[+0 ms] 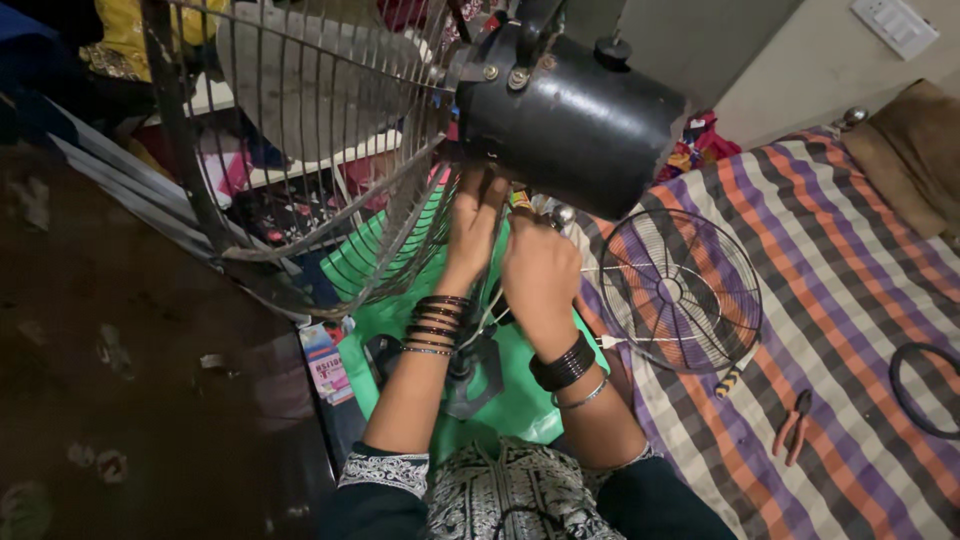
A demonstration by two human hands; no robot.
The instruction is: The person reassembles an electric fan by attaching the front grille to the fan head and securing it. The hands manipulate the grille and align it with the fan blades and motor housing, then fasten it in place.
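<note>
sleeves: dark, white-embroidered cuffs | wrists: black bangles | top: black-white patterned

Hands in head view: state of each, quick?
Left hand: fingers up against the fan motor underside by the grille; grip cannot be told.
Right hand: curled under the motor; held item cannot be told.

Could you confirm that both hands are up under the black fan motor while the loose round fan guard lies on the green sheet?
Not quite: the head view shows the loose fan guard on the striped blanket, not the green sheet. Both the left hand and right hand are under the black motor.
</note>
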